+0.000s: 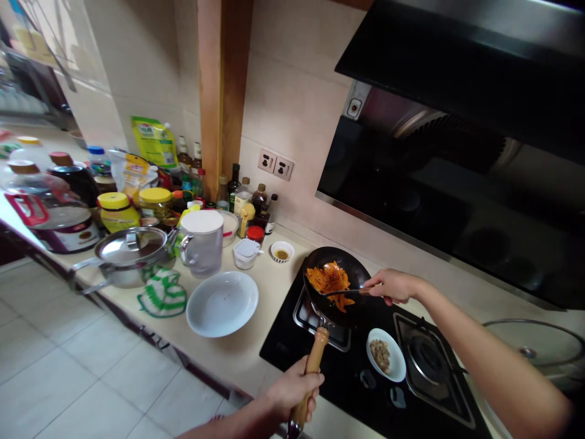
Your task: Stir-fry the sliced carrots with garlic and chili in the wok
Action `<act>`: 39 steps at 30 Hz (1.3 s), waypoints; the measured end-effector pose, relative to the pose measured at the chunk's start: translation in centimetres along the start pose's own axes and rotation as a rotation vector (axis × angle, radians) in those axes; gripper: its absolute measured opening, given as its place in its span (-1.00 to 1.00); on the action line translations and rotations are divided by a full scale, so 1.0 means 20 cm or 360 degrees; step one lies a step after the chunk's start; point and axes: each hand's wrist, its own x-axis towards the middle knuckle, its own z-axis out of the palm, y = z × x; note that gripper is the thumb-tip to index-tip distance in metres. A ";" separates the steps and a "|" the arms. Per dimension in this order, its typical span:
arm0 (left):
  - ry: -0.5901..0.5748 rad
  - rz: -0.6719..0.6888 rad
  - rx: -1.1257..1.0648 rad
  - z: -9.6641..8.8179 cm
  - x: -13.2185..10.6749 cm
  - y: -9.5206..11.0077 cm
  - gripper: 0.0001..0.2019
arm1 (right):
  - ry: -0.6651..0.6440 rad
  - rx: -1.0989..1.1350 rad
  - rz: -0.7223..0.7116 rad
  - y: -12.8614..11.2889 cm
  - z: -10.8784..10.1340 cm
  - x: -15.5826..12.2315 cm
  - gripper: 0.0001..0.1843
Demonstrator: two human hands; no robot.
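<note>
My left hand (298,385) is wrapped round the wooden handle of a black wok (359,266), which sits tilted over the left burner. Orange sliced food, perhaps carrot (329,277), lies in the wok. From the right, my right hand (392,286) grips a dark-handled spatula (350,292), whose end is in among the slices. A white bowl of small brownish pieces (380,356) stands on the black gas stove (338,372), right of the wok handle. On the counter to the left is a white plate (222,303), with only small specks on it.
A small dish of seasoning (282,251) stands left of the wok. Further left are a plastic pitcher (202,244), a lidded steel pot (132,256), a green-striped cloth (163,294) and several bottles. The range hood (457,73) overhangs the stove; a glass lid (539,344) is at right.
</note>
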 end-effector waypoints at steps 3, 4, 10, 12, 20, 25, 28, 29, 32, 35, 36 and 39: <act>-0.0018 0.0023 0.0002 0.00 0.00 0.00 -0.54 | 0.0123 0.0152 0.0011 0.07 0.00 -0.02 -0.61; -0.0022 0.0027 0.0002 0.00 0.00 0.00 -0.55 | 0.0146 0.0191 0.0044 0.09 -0.01 -0.05 -0.60; -0.0012 -0.0007 -0.0015 0.00 -0.01 0.01 -0.59 | -0.0062 0.0117 0.0046 0.10 -0.04 -0.20 -0.66; -0.0004 -0.0008 -0.0006 0.00 -0.01 0.02 -0.58 | -0.0148 0.0169 -0.0019 0.07 0.01 -0.17 -0.65; 0.0019 -0.0036 -0.0012 0.01 -0.03 0.03 -0.53 | 0.0431 0.1251 0.0125 0.13 0.41 0.16 -0.75; 0.0017 -0.0032 0.0000 0.02 -0.04 0.04 -0.60 | 0.0639 0.1489 0.0197 0.32 0.66 0.08 -0.67; 0.0017 -0.0036 0.0004 0.01 -0.04 0.04 -0.62 | 0.0735 0.1666 0.0280 0.44 0.83 -0.09 -0.63; 0.0013 -0.0041 0.0002 0.01 -0.03 0.04 -0.62 | 0.0736 0.1684 0.0348 0.48 0.89 -0.14 -0.51; -0.0001 -0.0059 -0.0012 0.01 -0.03 0.03 -0.60 | 0.0722 0.1646 0.0453 0.54 1.04 -0.21 -0.32; 0.0004 -0.0047 -0.0020 0.01 -0.03 0.03 -0.58 | 0.0759 0.1626 0.0403 0.52 1.09 -0.15 -0.27; 0.0009 -0.0037 -0.0021 0.01 -0.04 0.04 -0.57 | 0.0767 0.1634 0.0379 0.50 1.08 -0.11 -0.26; 0.0010 -0.0028 -0.0018 0.02 -0.04 0.04 -0.54 | 0.0823 0.1694 0.0290 0.39 1.03 0.04 -0.24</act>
